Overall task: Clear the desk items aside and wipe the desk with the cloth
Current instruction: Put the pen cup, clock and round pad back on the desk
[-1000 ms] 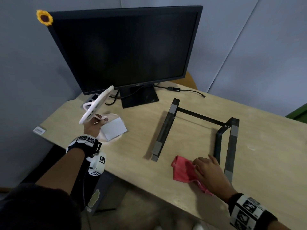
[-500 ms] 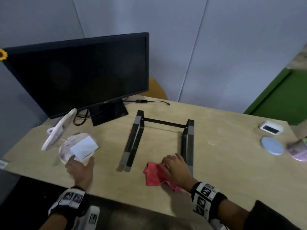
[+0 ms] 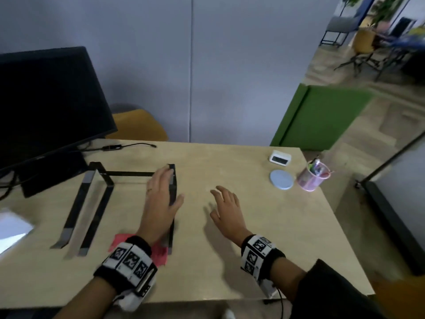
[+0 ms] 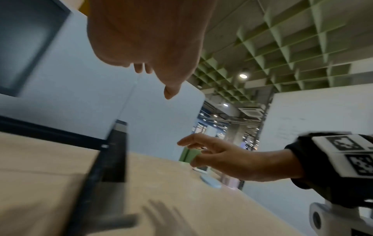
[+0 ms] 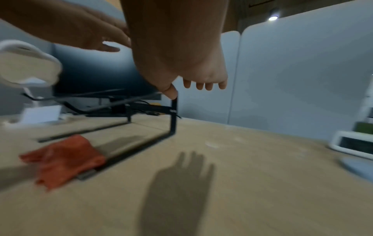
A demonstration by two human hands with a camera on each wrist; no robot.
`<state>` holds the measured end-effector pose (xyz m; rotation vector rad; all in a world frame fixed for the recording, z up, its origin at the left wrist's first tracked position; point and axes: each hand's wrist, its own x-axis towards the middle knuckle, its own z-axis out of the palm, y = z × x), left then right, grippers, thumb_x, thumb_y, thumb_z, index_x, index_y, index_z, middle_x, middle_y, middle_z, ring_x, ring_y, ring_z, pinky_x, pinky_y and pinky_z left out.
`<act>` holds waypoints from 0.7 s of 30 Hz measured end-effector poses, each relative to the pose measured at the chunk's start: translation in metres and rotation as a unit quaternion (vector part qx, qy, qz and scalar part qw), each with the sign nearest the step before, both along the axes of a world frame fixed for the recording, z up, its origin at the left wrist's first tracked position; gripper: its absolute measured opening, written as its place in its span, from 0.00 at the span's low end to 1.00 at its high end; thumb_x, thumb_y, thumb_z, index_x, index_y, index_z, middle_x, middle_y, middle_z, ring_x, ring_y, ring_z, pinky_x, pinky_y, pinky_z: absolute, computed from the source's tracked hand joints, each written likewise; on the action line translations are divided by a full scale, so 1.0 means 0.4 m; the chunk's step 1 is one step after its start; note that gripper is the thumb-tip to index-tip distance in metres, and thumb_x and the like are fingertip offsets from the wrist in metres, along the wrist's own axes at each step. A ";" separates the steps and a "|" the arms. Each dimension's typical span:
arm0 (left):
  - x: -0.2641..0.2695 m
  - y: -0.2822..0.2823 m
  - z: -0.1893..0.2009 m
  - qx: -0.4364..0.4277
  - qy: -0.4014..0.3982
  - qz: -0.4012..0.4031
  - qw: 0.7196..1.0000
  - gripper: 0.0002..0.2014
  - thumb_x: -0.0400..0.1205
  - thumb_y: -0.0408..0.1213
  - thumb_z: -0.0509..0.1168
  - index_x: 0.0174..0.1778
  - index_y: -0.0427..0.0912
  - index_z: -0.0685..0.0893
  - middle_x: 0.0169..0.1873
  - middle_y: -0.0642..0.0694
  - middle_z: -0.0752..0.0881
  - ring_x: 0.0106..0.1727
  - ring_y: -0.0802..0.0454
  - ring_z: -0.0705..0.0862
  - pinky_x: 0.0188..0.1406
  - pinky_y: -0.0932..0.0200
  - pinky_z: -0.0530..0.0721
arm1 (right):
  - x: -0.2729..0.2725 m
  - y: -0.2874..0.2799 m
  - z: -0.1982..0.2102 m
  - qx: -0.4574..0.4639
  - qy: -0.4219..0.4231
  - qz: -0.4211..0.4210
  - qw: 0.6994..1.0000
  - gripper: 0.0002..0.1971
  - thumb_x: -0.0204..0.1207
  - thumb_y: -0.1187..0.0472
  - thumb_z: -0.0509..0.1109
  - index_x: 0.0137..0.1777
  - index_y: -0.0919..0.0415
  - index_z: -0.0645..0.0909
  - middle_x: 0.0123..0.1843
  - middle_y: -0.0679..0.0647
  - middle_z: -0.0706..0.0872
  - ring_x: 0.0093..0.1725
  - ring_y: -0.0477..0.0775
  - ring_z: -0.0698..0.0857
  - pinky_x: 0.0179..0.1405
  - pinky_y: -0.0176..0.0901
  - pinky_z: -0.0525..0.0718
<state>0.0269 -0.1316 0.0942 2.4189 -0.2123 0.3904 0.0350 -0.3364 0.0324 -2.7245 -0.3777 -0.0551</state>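
Observation:
The red cloth (image 3: 159, 252) (image 5: 64, 159) lies crumpled on the wooden desk (image 3: 264, 254) near its front edge, against the right rail of a black laptop stand (image 3: 96, 203) (image 5: 173, 115), and my left wrist partly covers it. My left hand (image 3: 169, 185) (image 4: 149, 39) hovers over that right rail with straight fingers and holds nothing. Empty and spread, my right hand (image 3: 218, 201) (image 5: 181, 55) hangs above bare desk to the right of the stand, casting a shadow below it. Neither hand touches the cloth.
A black monitor (image 3: 46, 107) with cables stands at the back left. A white sheet (image 3: 13, 229) shows at the left edge. At the back right stand a white clock (image 3: 280, 158), a blue round disc (image 3: 282, 180) and a pink pen cup (image 3: 312, 176).
My right hand has let go of the cloth and moved right. My left hand left the white items at the left and came over the stand's right rail. The view swung right.

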 end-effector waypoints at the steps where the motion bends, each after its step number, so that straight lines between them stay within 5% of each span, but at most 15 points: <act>1: 0.012 -0.052 -0.016 0.009 0.011 -0.027 1.000 0.30 0.79 0.41 0.66 0.75 0.38 0.66 0.77 0.41 0.64 0.79 0.44 0.60 0.79 0.49 0.59 | -0.002 -0.056 -0.018 -0.001 0.013 -0.024 1.000 0.27 0.75 0.57 0.60 0.75 0.59 0.66 0.77 0.59 0.67 0.77 0.61 0.65 0.77 0.58 0.62; 8: 0.049 -0.270 -0.228 0.117 0.253 -0.120 0.953 0.48 0.71 0.61 0.63 0.82 0.43 0.50 0.84 0.47 0.42 0.84 0.47 0.42 0.83 0.44 0.48 | -0.032 -0.413 -0.136 0.016 0.111 -0.220 0.969 0.34 0.73 0.59 0.69 0.77 0.66 0.60 0.78 0.60 0.64 0.77 0.62 0.65 0.76 0.53 0.60; 11: 0.050 -0.269 -0.315 0.155 0.326 -0.110 0.926 0.54 0.70 0.59 0.70 0.83 0.46 0.43 0.83 0.47 0.35 0.84 0.46 0.37 0.83 0.44 0.44 | 0.009 -0.535 -0.151 0.084 0.121 -0.333 0.932 0.38 0.69 0.61 0.74 0.76 0.69 0.60 0.75 0.64 0.66 0.75 0.66 0.66 0.74 0.56 0.63; 18: 0.044 -0.246 -0.399 0.170 0.326 -0.104 0.924 0.57 0.69 0.61 0.71 0.83 0.46 0.41 0.82 0.47 0.34 0.84 0.46 0.36 0.82 0.45 0.45 | 0.191 -0.763 -0.132 0.211 0.066 -0.480 0.849 0.53 0.64 0.58 0.81 0.79 0.74 0.49 0.78 0.69 0.61 0.79 0.66 0.59 0.76 0.56 0.61; 21: 0.044 -0.243 -0.407 0.168 0.321 -0.101 0.927 0.57 0.69 0.62 0.71 0.83 0.47 0.41 0.82 0.49 0.34 0.84 0.48 0.35 0.82 0.46 0.45 | 0.252 -0.808 -0.112 0.280 0.007 -0.488 0.826 0.50 0.58 0.58 0.84 0.76 0.69 0.59 0.74 0.66 0.69 0.72 0.65 0.72 0.72 0.58 0.70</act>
